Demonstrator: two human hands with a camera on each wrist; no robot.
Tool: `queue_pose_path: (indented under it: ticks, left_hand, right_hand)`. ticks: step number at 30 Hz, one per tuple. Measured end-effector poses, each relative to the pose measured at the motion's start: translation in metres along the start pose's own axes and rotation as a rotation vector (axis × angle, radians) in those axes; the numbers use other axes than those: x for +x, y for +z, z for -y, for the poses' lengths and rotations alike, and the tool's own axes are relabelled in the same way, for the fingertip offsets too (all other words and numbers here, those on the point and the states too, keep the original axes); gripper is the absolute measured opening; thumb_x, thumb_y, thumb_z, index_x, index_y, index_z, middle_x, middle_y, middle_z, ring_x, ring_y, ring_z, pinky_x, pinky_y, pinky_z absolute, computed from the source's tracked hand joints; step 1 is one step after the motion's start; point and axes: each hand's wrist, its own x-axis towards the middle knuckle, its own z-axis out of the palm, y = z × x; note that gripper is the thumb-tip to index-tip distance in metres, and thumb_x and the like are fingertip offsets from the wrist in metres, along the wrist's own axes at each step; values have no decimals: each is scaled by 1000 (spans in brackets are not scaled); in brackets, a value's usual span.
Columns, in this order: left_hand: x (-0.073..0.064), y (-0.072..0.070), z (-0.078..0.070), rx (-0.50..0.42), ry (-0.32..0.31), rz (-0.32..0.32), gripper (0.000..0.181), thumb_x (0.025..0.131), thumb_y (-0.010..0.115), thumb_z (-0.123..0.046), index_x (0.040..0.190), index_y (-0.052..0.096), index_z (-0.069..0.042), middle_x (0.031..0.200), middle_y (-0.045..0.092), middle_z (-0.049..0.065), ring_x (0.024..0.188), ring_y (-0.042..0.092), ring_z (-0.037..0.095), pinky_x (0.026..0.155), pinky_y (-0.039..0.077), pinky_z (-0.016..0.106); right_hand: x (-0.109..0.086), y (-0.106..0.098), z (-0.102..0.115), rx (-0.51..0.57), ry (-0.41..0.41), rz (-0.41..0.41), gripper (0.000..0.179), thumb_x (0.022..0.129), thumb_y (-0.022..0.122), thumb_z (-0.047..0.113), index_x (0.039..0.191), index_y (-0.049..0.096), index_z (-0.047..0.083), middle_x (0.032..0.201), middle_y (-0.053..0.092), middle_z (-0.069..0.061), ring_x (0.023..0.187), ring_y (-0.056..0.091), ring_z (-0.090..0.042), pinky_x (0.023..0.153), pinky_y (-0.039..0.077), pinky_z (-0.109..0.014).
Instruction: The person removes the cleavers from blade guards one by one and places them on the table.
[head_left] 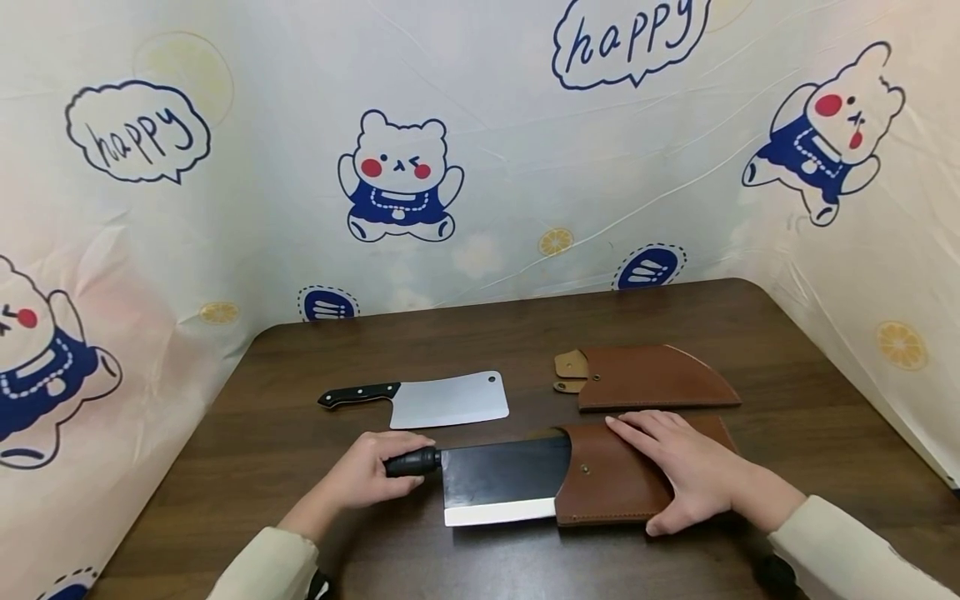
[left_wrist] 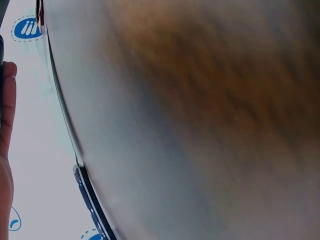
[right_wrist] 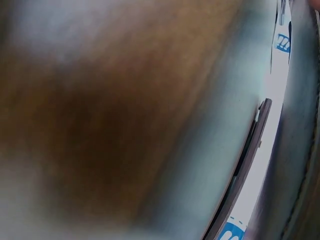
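Note:
My left hand [head_left: 371, 471] grips the black handle [head_left: 412, 462] of a large cleaver [head_left: 506, 475] with a dark blade and bright edge. The front of that blade is inside a brown leather sheath [head_left: 611, 479], so its end is hidden. Spread flat over the sheath, my right hand [head_left: 686, 467] presses on it, fingers near the far edge and thumb at the near edge. In the left wrist view, part of the left hand [left_wrist: 7, 120] shows at the left border. Most of both wrist views is blurred tabletop.
Behind lies a smaller cleaver [head_left: 450, 400] with a silver blade, its black handle pointing left. A second brown sheath [head_left: 652, 379] with tan straps sits at the back right. The brown wooden table [head_left: 262, 400] meets a printed cloth [head_left: 487, 192] behind.

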Motion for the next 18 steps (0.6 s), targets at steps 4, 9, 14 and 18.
queue_pose_path:
  ticks: [4,9,14,18]
  left_hand:
    - [-2,-2,1,-21,-24,14,40,70,75,-5,109,67,-9,103,68,4,87,60,9,70,51,25]
    - [-1,-2,3,-21,-29,22,39,71,75,-6,109,67,-10,103,68,4,87,59,9,71,51,25]
    - [-2,-3,2,-21,-48,37,39,72,75,-8,110,67,-9,103,68,5,88,59,9,70,50,25]
    - [-2,-6,3,-25,-53,37,39,71,75,-7,109,67,-9,103,68,5,87,59,9,70,50,25]
  right_hand:
    - [-2,-2,-1,25,16,24,114,53,72,70,144,34,12,137,42,-6,123,39,-23,96,32,-44]
    - [-4,-3,-2,61,37,69,113,54,73,68,144,33,13,136,41,-8,124,38,-25,90,42,-47]
    - [-6,-4,-5,106,51,103,112,55,73,66,144,32,11,137,39,-7,125,37,-30,88,43,-48]
    - [-8,-5,-6,163,76,122,112,55,75,63,144,32,11,137,38,-9,125,36,-43,89,40,-55]
